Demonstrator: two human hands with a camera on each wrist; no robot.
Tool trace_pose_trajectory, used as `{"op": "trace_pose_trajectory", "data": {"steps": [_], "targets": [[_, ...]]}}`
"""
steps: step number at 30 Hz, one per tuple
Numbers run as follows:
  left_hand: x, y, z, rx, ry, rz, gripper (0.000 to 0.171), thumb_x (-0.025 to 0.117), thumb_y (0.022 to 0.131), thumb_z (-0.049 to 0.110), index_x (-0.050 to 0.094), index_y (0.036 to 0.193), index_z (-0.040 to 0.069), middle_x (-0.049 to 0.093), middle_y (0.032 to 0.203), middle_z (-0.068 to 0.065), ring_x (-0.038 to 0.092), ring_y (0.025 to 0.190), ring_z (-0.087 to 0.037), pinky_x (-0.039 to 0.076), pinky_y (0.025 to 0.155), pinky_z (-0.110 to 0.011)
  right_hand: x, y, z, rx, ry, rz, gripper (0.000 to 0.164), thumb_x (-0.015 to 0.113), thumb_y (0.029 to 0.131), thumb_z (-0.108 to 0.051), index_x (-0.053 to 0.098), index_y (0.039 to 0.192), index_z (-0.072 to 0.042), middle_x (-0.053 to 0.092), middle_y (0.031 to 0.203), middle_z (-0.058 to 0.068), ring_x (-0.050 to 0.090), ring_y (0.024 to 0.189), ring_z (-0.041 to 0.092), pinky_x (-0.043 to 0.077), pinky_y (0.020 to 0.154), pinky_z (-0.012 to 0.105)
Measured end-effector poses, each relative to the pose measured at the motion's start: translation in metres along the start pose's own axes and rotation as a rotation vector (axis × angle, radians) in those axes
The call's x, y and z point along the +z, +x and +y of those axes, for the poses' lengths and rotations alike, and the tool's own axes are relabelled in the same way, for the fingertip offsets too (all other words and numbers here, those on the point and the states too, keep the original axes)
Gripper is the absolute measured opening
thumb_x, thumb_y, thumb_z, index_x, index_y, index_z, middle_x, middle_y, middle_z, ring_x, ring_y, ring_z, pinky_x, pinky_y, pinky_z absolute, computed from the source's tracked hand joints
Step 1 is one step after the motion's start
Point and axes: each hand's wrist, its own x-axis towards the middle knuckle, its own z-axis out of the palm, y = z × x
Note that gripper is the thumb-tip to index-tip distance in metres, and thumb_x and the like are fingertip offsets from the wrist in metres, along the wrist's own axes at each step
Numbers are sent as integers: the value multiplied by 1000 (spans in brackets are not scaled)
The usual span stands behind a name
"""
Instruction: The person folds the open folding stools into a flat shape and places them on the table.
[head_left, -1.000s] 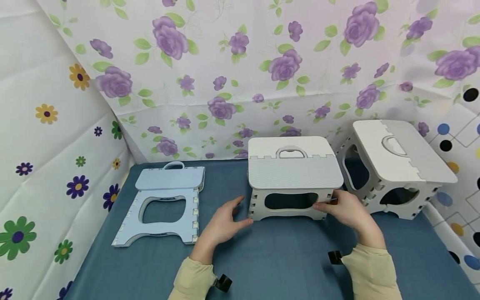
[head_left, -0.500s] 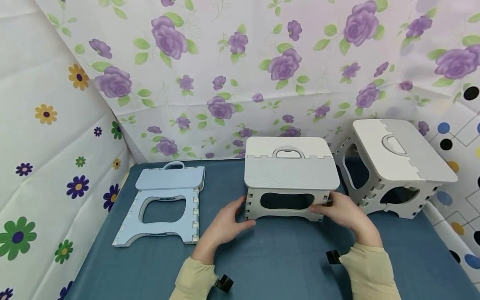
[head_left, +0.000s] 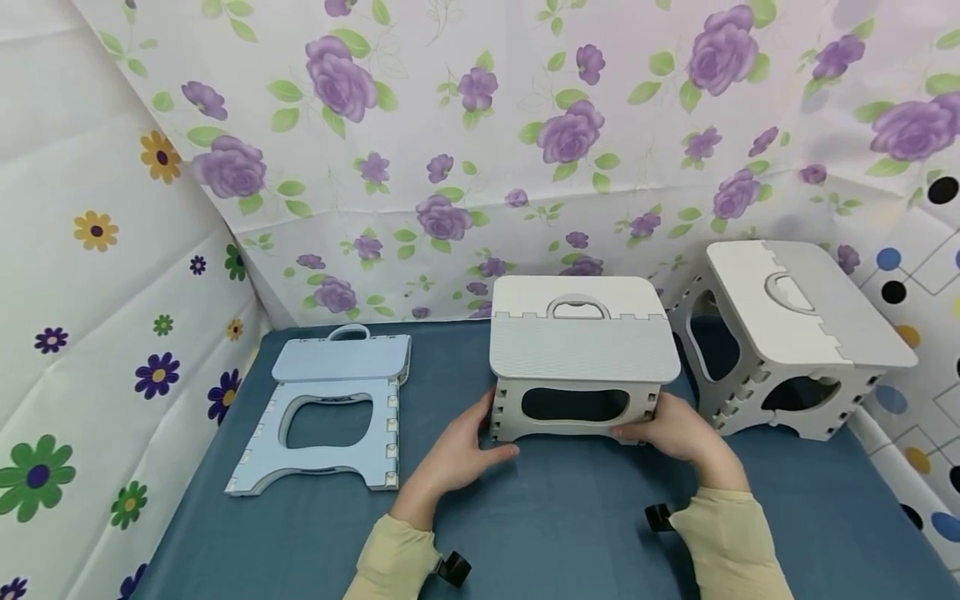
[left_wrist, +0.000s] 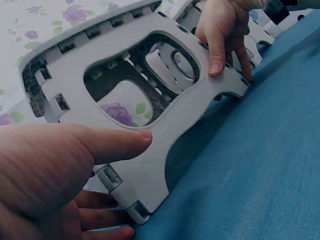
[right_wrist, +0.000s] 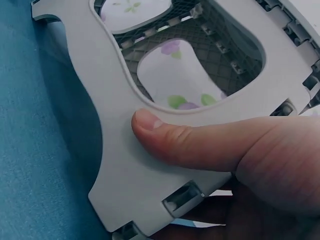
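A white-and-grey folding stool (head_left: 585,346) stands unfolded between both hands, its handle at the middle of the top. At its lower left corner is my left hand (head_left: 459,450), fingers along the side and thumb straight out in front of the leg. My right hand (head_left: 675,429) grips the lower right leg. In the right wrist view the right thumb (right_wrist: 175,142) presses the front panel, while the other fingers go behind the edge, partly hidden. The left wrist view shows the left thumb (left_wrist: 115,142) across the front panel, with fingertips (left_wrist: 107,219) by the leg's foot.
A second unfolded white-and-grey stool (head_left: 810,308) stands close on the right, turned at an angle. To the left a light blue folding stool (head_left: 341,358) lies folded flat on the blue cloth (head_left: 555,525). A flowered curtain (head_left: 420,150) hangs behind.
The middle stool has shifted slightly left. My left hand has come in to its left side, and my right hand has slid lower on the right leg.
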Motion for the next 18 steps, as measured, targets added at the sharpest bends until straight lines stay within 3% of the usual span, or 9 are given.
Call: {"op": "trace_pose_trajectory", "data": {"steps": [9,14,18], "targets": [[1,0,-1,-8,17,30,90,82,98,26,30,169,5,48,161,-20,53,142,-39,47,111,-55,4,5,4,-9,14,-1,81,95,84,-38,59,141,6,69,130,26,66,114,39,50,98,62],[-1,0,-4,-34,66,79,76,83,97,30,48,159,2,63,134,-17,62,117,-32,52,98,-54,10,8,5,-50,20,-10,79,95,83,-41,62,140,3,71,128,22,66,111,35,51,98,61],[-2,1,-9,-42,70,94,60,82,98,31,61,147,3,64,117,-10,61,101,-24,52,89,-49,19,6,6,-63,22,26,76,95,83,-41,64,139,0,73,126,19,67,113,35,51,97,60]]}}
